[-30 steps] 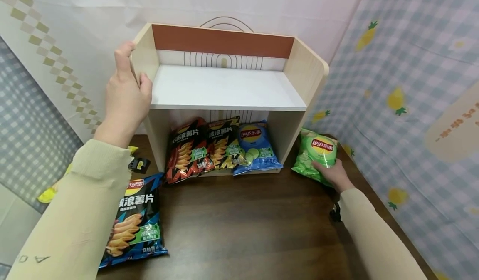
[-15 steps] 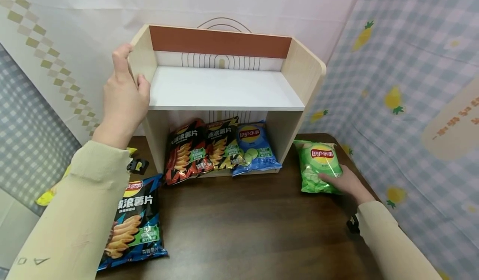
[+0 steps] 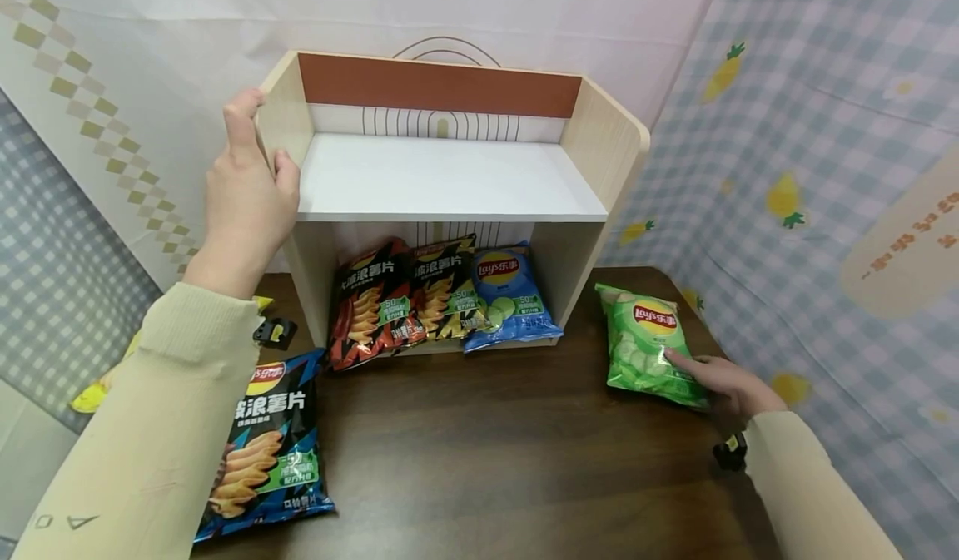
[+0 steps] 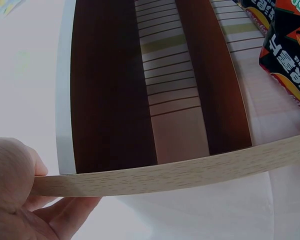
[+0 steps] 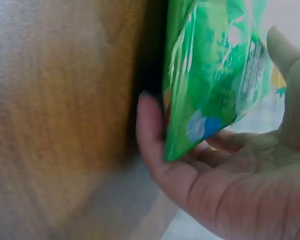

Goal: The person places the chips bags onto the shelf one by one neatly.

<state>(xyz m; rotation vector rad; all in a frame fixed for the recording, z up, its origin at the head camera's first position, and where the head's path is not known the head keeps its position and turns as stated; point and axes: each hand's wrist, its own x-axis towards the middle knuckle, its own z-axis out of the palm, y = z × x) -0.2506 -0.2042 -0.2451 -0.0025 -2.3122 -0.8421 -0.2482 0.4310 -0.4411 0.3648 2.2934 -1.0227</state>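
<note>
My left hand (image 3: 250, 185) grips the left side panel of a small wooden shelf unit (image 3: 457, 175), with the thumb on the inner side; the left wrist view shows the panel edge (image 4: 140, 184) between thumb and fingers. At the right of the table, my right hand (image 3: 730, 381) holds a green bag of potato chips (image 3: 644, 348) by its lower right side. Its thumb lies on the bag's front. In the right wrist view the fingers (image 5: 152, 132) curl under the bag's corner, close to the wooden tabletop.
In the lower compartment lean a red-black chip bag (image 3: 375, 302), a yellow-black one (image 3: 445, 285) and a blue one (image 3: 513, 298). A blue-black chip bag (image 3: 270, 452) lies on the brown table (image 3: 479, 452), partly behind my left forearm. Checked cloth (image 3: 824, 169) hangs on the right.
My right hand has drawn the green chip bag away from the shelf, rightward and nearer to me, turning it slightly. The left hand keeps its grip on the side panel.
</note>
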